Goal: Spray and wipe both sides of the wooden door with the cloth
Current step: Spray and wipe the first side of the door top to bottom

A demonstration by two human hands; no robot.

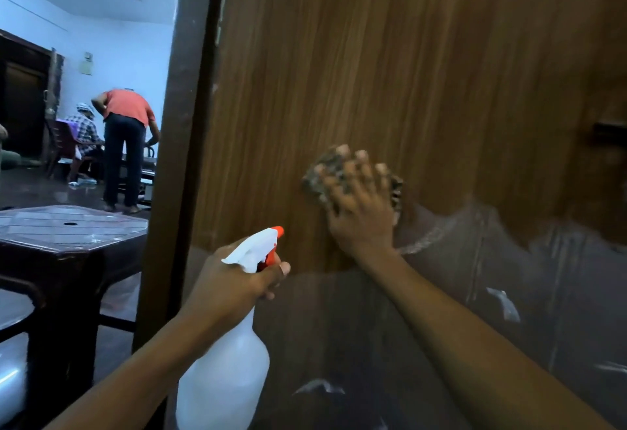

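Note:
The wooden door (407, 73) fills the right of the head view, its free edge running down the middle left. Its lower part looks dull and greyish with white smears. My right hand (359, 212) presses a speckled brown cloth (322, 171) flat against the door at mid height, fingers spread over it. My left hand (234, 280) grips the neck of a white spray bottle (224, 375) with a white head and orange nozzle, held just in front of the door, nozzle pointing at the wood.
A dark brown plastic table (68, 236) stands at the left, close to the door edge. Beyond it, in the far room, a person in an orange shirt (127, 144) bends over beside a seated person (84, 131). A dark latch (609, 132) sits on the door at the right.

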